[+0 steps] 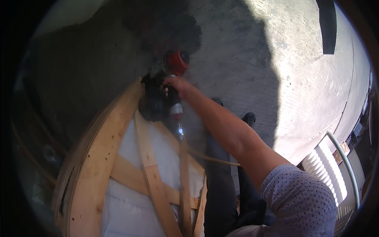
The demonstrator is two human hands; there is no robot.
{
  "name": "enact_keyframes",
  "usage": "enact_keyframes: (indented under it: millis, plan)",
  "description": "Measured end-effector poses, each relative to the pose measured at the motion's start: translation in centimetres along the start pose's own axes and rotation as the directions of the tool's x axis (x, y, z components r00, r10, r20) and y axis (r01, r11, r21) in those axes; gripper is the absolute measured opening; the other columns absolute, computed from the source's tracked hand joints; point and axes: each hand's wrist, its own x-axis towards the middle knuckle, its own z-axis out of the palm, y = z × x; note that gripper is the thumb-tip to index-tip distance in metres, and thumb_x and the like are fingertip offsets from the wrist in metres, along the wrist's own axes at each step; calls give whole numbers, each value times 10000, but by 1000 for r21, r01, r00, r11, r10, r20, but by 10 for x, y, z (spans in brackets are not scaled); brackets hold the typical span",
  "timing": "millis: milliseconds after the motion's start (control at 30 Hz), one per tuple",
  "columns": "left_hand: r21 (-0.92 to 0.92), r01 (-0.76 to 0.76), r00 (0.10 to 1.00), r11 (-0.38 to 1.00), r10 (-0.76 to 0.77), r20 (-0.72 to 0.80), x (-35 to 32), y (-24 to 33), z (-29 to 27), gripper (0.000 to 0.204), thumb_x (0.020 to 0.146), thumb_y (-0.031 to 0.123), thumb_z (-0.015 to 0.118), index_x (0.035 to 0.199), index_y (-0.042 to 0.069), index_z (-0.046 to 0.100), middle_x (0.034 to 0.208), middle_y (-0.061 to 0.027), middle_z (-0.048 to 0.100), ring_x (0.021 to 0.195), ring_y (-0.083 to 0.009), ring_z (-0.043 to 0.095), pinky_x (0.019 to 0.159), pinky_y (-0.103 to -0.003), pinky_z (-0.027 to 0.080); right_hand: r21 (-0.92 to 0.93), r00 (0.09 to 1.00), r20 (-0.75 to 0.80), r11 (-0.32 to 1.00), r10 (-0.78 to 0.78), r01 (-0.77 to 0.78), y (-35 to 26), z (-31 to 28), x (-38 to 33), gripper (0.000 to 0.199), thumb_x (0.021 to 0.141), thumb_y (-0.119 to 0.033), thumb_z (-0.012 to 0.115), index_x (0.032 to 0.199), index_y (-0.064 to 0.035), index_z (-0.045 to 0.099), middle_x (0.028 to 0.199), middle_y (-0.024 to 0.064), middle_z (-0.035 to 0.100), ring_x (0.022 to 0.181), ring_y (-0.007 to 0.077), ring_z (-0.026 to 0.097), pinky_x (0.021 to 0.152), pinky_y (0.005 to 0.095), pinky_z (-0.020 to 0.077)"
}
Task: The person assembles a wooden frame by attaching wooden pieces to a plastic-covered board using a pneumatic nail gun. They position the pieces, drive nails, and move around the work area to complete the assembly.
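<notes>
My right hand [177, 85] is closed around the grip of an air nail gun [159, 66] with a red cap, a grey body and a round dark magazine. Its dark nose end is at the far end of a wooden frame [94, 166]; whether it touches the wood is hard to tell in the shade. From the bottom of the grip, a metal fitting [180, 130] joins a yellowish air hose [211, 158]. My left hand is out of view.
Crossed wooden slats [152, 173] lie over white plastic-like sheeting [138, 215] in the frame. My legs [221, 185] stand right beside it. Concrete floor [304, 75] stretches ahead, partly sunlit. A white ribbed object [324, 173] and a curved pale pipe [345, 162] are at right.
</notes>
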Motion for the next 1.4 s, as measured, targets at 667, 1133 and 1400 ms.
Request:
enact_keyframes:
  millis: [667,1133,1400]
  plan:
    - [6,52,998,999,-52,18,1,1,4,532,1046,214,434,1477,-52,271,1425,-282,405,1272,-369,469,1053,-420,394,46,993,-115,998,-35,40,-4,-38,-50,107,823,-64,630,893,8,593,769,95,625,531,149,575,502,304,540]
    - [20,21,999,1000,-21,-24,-19,-1,-17,529,1045,211,439,1474,-52,277,1415,-285,420,1264,-368,480,1046,-418,403,28,984,-177,1000,4,0,31,-89,-110,123,822,-93,628,885,12,612,746,80,627,558,149,581,526,317,538]
    - [51,-38,997,998,41,-66,-33,-9,-42,527,1045,210,442,1473,-52,281,1409,-287,428,1259,-368,486,1042,-416,408,124,957,-289,991,-17,55,21,-144,-237,112,840,-105,597,879,-1,613,715,58,604,553,141,558,553,294,522]
